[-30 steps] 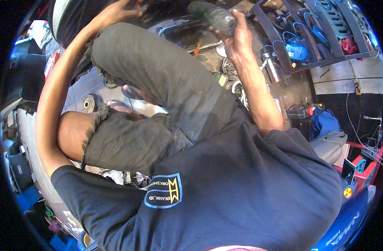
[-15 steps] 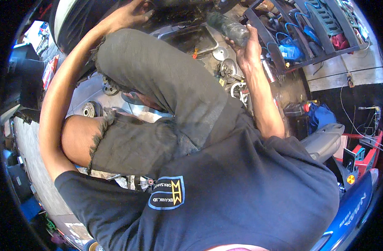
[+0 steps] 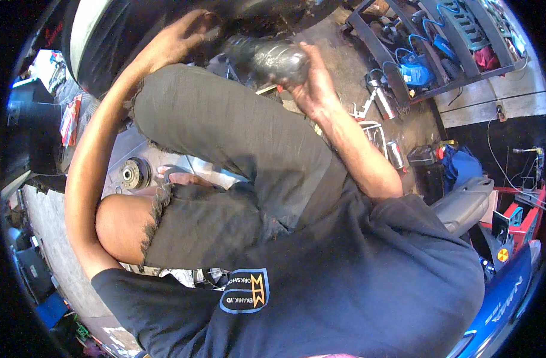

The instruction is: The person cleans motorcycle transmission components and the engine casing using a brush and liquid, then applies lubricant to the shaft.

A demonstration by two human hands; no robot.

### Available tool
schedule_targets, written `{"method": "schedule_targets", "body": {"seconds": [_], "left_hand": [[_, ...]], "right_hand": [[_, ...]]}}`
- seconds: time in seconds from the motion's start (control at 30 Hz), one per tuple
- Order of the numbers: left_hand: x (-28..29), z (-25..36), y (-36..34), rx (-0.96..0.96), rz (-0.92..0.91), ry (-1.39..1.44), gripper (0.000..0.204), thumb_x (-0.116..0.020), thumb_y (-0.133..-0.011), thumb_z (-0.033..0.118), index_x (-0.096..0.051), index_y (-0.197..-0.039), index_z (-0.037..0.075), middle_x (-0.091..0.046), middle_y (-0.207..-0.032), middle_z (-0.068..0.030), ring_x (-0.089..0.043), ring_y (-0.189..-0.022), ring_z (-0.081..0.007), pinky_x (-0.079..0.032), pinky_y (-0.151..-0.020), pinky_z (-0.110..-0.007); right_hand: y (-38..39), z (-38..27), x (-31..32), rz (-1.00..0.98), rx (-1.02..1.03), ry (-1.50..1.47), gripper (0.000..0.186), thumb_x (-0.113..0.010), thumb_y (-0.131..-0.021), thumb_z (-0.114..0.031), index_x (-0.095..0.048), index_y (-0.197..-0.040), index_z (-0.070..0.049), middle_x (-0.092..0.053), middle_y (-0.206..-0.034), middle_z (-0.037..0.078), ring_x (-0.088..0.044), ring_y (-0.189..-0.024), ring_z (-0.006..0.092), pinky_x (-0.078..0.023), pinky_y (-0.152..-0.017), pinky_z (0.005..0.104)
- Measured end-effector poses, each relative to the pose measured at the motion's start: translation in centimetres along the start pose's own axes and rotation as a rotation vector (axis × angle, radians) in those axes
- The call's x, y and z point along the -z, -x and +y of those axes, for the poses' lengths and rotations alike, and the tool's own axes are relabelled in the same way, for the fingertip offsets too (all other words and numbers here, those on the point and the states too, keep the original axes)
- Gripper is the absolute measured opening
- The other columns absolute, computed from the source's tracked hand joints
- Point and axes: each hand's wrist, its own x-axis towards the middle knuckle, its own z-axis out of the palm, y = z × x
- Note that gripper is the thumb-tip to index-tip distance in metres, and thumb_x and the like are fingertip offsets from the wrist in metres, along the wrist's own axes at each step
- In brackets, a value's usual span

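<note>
A dark, see-through plastic bottle (image 3: 278, 58) lies tilted in my right hand (image 3: 313, 83). The fingers wrap round its near end, and the far end points left toward dark motorcycle parts. My left hand (image 3: 186, 36) is raised over my bent knee, close beside a large dark curved vehicle part (image 3: 115, 42). Its fingers look stretched and apart, with nothing visible in them, though their tips are blurred in shadow. Whether they touch the dark part I cannot tell. The metal tray behind the bottle is mostly hidden.
At the upper right stands a dark rack (image 3: 398, 65) with tools and a blue hose. A spray can (image 3: 381, 98) stands near it. A round metal hub (image 3: 134, 173) lies on the floor by my foot. A blue motorcycle panel (image 3: 500, 310) is at the lower right.
My right hand has carried the bottle left, over the tray and nearer my left hand. My left hand has shifted slightly, and my view has tilted a little.
</note>
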Motion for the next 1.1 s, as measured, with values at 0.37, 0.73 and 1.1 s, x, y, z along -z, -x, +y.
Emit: {"method": "schedule_targets", "body": {"seconds": [0.37, 0.73, 1.1], "left_hand": [[0.7, 2.6, 1.1, 0.043, -0.014, 0.055, 0.056, -0.053, -0.089, 0.007, -0.041, -0.143, 0.014, -0.054, -0.136, -0.0145, -0.051, -0.127, -0.0246, -0.038, -0.107, -0.035], [0.4, 1.1, 0.2, -0.046, -0.012, 0.130, 0.052, -0.046, -0.090, 0.002, -0.045, -0.141, 0.012, -0.058, -0.123, -0.0048, -0.054, -0.113, -0.0151, -0.040, -0.100, -0.028], [0.5, 1.1, 0.2, -0.001, 0.020, 0.157, 0.049, -0.046, -0.093, 0.000, -0.045, -0.141, 0.009, -0.057, -0.122, -0.0035, -0.054, -0.108, -0.0097, -0.043, -0.093, -0.023]], "right_hand": [[-1.6, 1.8, -1.5, -0.113, -0.225, -0.011, 0.039, -0.056, -0.094, -0.038, -0.049, -0.117, -0.007, -0.060, -0.107, 0.014, -0.065, -0.083, 0.0261, -0.058, -0.058, 0.0329], [-3.3, 2.4, 0.7, -0.099, -0.254, -0.052, 0.040, -0.053, -0.094, -0.040, -0.053, -0.112, -0.004, -0.064, -0.099, 0.015, -0.065, -0.076, 0.0250, -0.052, -0.051, 0.0262], [-2.7, 1.8, 2.2, 0.033, -0.206, -0.096, 0.042, -0.059, -0.091, -0.039, -0.049, -0.115, -0.006, -0.063, -0.101, 0.014, -0.065, -0.076, 0.0278, -0.053, -0.053, 0.0314]]}}
